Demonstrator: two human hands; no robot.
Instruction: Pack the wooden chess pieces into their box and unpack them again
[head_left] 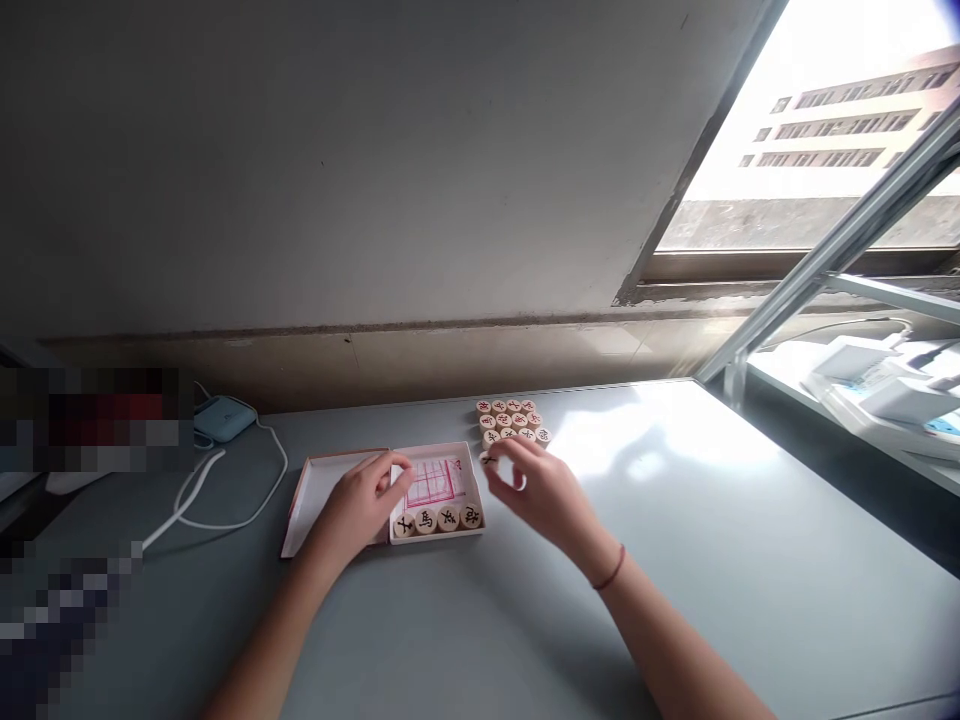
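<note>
An open cardboard box [478,500] lies on the table with a row of several round Chinese chess pieces [448,518] along its near side. Inside, its floor shows a pink grid drawing [431,482]. My left hand [366,500] hovers over or rests on the seam between box and open lid [321,487], fingers bent, thumb and index slightly apart, nothing visible between them. To the right of the box, my right hand [544,492] pinches a Chinese chess piece [488,459] between thumb and fingertips. Just behind it, more Chinese chess pieces [508,420] sit in rows, partly hidden by that hand.
A white cable [277,440] loops over the table left of the lid, near a light-blue device [223,418]. The wall [375,200] rises behind the table. At right, a metal frame [810,255] and a shelf with white boxes [855,360] stand by the window.
</note>
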